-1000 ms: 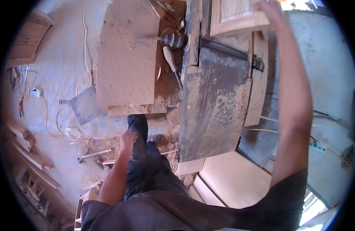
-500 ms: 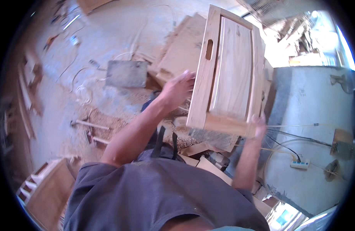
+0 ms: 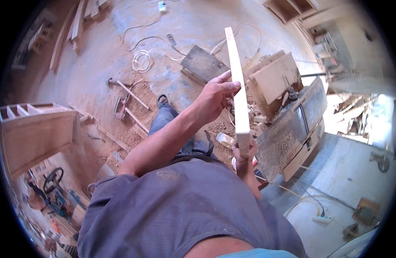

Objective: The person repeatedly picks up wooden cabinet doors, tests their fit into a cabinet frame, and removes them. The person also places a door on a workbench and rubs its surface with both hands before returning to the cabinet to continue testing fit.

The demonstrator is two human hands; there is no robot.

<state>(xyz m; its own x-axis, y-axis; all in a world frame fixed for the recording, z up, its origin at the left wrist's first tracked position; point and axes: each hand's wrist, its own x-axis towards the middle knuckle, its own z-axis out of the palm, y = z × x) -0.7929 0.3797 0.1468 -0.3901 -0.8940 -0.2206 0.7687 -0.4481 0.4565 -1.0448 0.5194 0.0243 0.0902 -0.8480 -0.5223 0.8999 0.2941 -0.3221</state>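
Observation:
A pale wooden cabinet door [image 3: 241,107] stands upright in front of me, turned so that only its narrow edge faces up. My left hand [image 3: 211,98] grips it from the left, with the thumb on the edge and the fingers against its side. Lower down, my right hand [image 3: 244,160] is closed round its near end, partly hidden by the wood. The door's panelled face cannot be seen from here. Close by on the right is a dusty metal machine table [image 3: 277,148], apart from the door.
A wooden cabinet frame [image 3: 39,137] is at the left. Long-handled hammers [image 3: 133,95] lie in sawdust near my foot. Beyond are a coiled cable [image 3: 142,61], a grey box [image 3: 205,64] and stacked boards [image 3: 273,84]. A power strip [image 3: 322,219] lies at the right.
The door has turned from showing its panelled face to showing its edge. My view has swung right, and both hands still hold the door.

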